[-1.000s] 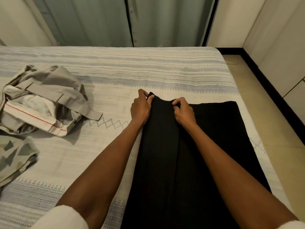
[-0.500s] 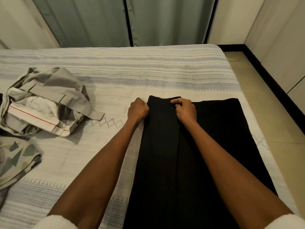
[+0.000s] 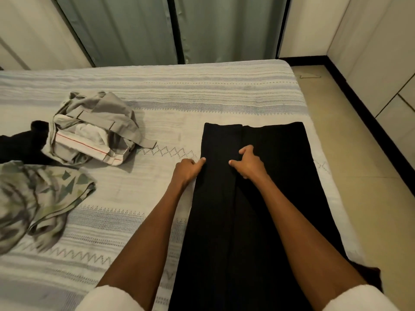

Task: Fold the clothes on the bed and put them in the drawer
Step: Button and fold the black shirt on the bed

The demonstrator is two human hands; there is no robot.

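Both hands have slid back from the far hem of the black trousers (image 3: 258, 198), where they were pinching the cloth half a second ago. The left hand (image 3: 187, 170) now lies at the left edge of the folded leg, fingers curled under and thumb stretched out touching the fabric; whether it grips the edge cannot be told. The right hand (image 3: 248, 163) rests on top of the trousers near the centre crease, fingers loosely bent and spread, thumb out, holding nothing. The far hem now lies flat and square on the bed (image 3: 202, 95).

The near end of the trousers runs out of view under the arms. To the left, well apart, a crumpled pair of grey trousers (image 3: 94, 131) sits in a heap, a dark garment (image 3: 20, 144) beside it is cut off by the frame edge, and a patterned garment (image 3: 38, 194) nearer the person is blurred.
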